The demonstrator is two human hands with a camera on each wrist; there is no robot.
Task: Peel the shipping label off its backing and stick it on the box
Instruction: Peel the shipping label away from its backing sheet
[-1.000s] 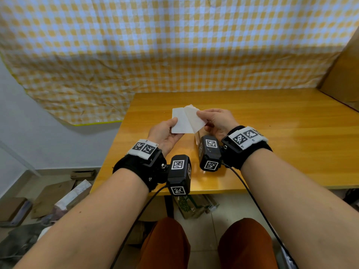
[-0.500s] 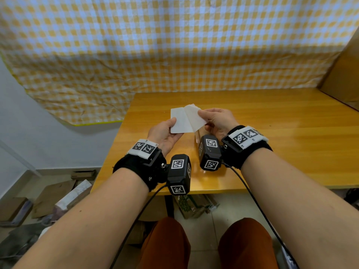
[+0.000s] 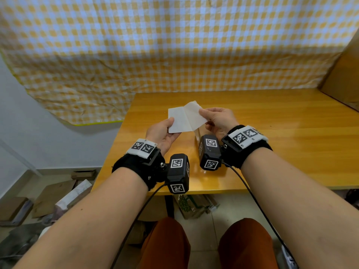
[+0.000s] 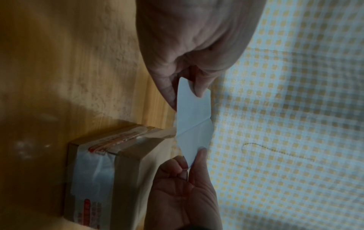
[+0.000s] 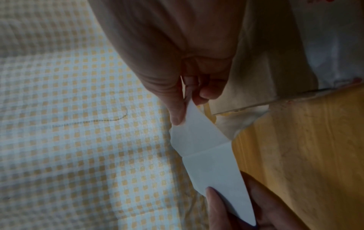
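Observation:
My left hand (image 3: pixel 171 123) pinches the left edge of the opaque white label (image 3: pixel 178 121) between thumb and fingers. The thumb and fingers of my right hand (image 3: pixel 203 113) pinch the translucent backing (image 3: pixel 194 113), which is folded away to the right. The two sheets still join along a seam in the middle and are held above the table. The taped cardboard box (image 4: pixel 102 171) lies on the table below my right hand. In the head view only a sliver of the box (image 3: pixel 197 133) shows beside the wrist camera.
The wooden table (image 3: pixel 281 142) stretches out to the right. A yellow checked cloth (image 3: pixel 174 45) hangs behind it. A large cardboard panel (image 3: pixel 345 78) leans at the far right. Boxes and clutter (image 3: pixel 58 197) lie on the floor at the left.
The two sheets are spread slightly wider. My left hand has shifted a little to the left with the label, and both hands keep their pinch.

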